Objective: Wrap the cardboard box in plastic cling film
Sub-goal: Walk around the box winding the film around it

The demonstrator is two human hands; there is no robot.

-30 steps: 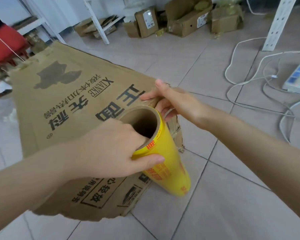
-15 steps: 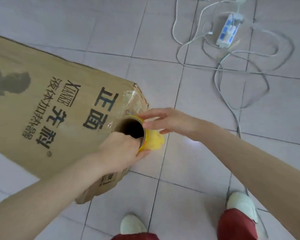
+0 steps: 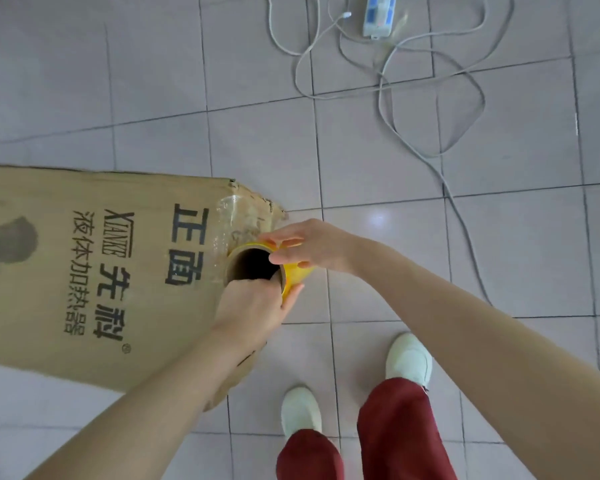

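A large flat brown cardboard box point(image 3: 84, 271) with black printed characters lies on the tiled floor at the left. Its right end near the torn corner shows shiny cling film point(image 3: 236, 216) laid over it. A yellow cling film roll point(image 3: 293, 271) stands on end beside that corner, and I look straight down its dark cardboard core. My left hand point(image 3: 253, 306) grips the roll's near rim, fingers inside the core and thumb outside. My right hand point(image 3: 305, 245) holds the far rim from the right, fingers curled on the yellow edge.
A white power strip point(image 3: 378, 13) and looping grey cables point(image 3: 413, 98) lie on the floor at the upper right. My two white shoes point(image 3: 407, 358) and red trousers point(image 3: 395, 434) are at the bottom, just right of the box.
The view has tilted from forward to straight down. The roll has gone from leaning to upright beside the box corner, with both hands staying on its top rim.
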